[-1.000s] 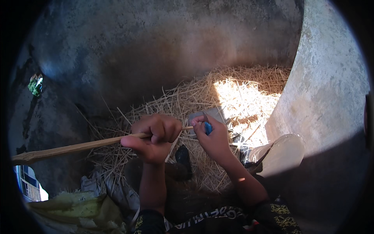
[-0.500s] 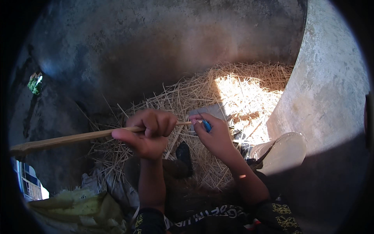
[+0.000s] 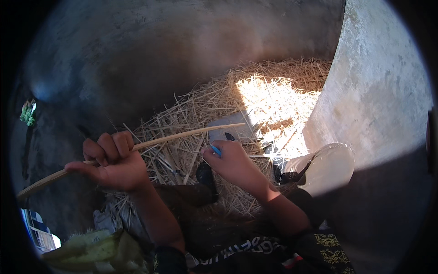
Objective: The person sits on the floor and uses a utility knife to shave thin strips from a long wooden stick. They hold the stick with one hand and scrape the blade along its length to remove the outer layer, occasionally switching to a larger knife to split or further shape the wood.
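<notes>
My left hand (image 3: 116,160) is closed round a long, slim pale wooden stick (image 3: 182,134). The stick slants from the lower left up to a tapering tip near the middle. My right hand (image 3: 235,162) is closed on a small knife (image 3: 216,150), of which a blue part shows at the fingers. A dark, pointed piece, perhaps part of the same knife, sticks up above the knuckles. Its blade cannot be made out clearly. This hand is below the stick's tip, apart from it.
Pale straw-like strips (image 3: 200,107) cover the ground round a grey slab (image 3: 232,125). A curved, sunlit wall (image 3: 378,91) rises at the right, with a pale round-ended object (image 3: 331,169) before it. A yellow-green sack (image 3: 91,251) lies lower left. My dark shoes (image 3: 206,176) show below.
My left hand has moved left and down with the stick, baring its tip. My right hand has shifted slightly left and down, away from the stick. The view has tilted a little.
</notes>
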A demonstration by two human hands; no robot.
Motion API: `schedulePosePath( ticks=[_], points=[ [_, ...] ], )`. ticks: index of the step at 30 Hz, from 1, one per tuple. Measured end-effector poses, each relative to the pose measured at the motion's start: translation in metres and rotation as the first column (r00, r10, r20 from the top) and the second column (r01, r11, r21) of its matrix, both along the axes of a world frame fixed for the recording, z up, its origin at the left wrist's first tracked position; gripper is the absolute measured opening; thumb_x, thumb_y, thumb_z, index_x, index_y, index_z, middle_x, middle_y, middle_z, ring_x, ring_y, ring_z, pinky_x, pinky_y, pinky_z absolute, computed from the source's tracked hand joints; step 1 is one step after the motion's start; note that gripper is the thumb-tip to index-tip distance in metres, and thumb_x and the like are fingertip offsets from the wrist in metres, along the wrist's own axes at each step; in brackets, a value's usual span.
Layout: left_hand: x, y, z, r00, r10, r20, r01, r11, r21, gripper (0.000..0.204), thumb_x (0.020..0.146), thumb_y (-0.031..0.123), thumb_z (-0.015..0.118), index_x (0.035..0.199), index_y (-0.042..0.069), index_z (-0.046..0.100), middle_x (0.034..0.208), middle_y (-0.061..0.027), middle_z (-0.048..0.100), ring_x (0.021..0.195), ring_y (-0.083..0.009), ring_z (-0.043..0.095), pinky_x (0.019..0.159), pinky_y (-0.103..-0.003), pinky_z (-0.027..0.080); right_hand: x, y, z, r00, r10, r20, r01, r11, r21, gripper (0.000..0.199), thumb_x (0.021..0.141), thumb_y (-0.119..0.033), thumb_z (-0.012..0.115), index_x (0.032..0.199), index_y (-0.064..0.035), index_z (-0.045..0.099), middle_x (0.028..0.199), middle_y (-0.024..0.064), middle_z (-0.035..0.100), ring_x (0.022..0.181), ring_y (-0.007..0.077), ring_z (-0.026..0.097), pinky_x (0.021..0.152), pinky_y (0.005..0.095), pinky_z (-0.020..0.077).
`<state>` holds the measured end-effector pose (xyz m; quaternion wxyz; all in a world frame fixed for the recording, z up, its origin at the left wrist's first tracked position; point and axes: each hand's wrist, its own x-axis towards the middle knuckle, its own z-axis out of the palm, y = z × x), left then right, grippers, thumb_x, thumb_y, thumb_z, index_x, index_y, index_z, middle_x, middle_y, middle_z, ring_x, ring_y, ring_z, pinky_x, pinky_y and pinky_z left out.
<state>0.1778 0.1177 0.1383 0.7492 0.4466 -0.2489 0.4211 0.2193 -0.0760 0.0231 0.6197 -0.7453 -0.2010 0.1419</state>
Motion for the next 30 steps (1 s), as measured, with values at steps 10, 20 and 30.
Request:
schedulePosePath(
  ticks=[10,20,30],
  points=[
    [0.003,0.007,0.000,0.983,0.178,0.049,-0.170,0.975,-0.143,0.063,0.097,0.071,0.038,0.064,0.019,0.026,0.052,0.0040,0.020,0.048,-0.0086,0.016,0.048,-0.028,0.015,-0.004,0.030,-0.035,0.995,0.088,-0.037,-0.081,0.984,0.158,0.028,0.098,-0.021,0.056,0.106,0.0040,0.065,0.074,0.0146,0.062,0.059,0.0228,0.059,0.058,0.0335,0.0468],
    [0.017,-0.058,-0.057,0.931,0.131,-0.342,-0.128,0.991,0.033,0.062,0.103,0.063,0.025,0.099,0.007,0.053,0.094,-0.0067,0.051,0.091,-0.0205,0.052,0.082,-0.038,0.046,0.010,0.006,-0.006,0.878,0.078,-0.472,0.335,0.604,0.723,0.044,0.102,-0.030,0.053,0.131,0.0035,0.051,0.079,0.0042,0.056,0.052,0.0072,0.047,0.046,0.0212,0.0339],
    [-0.076,-0.050,-0.128,0.422,-0.207,-0.883,0.312,0.947,-0.072,0.071,0.106,0.057,0.021,0.122,-0.001,0.059,0.091,-0.0052,0.060,0.089,-0.0189,0.057,0.086,-0.034,0.044,0.020,-0.003,-0.014,0.795,0.106,-0.597,0.424,0.606,0.673,0.030,0.100,-0.022,0.051,0.119,0.0000,0.058,0.076,0.0020,0.054,0.051,0.0079,0.045,0.044,0.0228,0.0327]
  ],
)
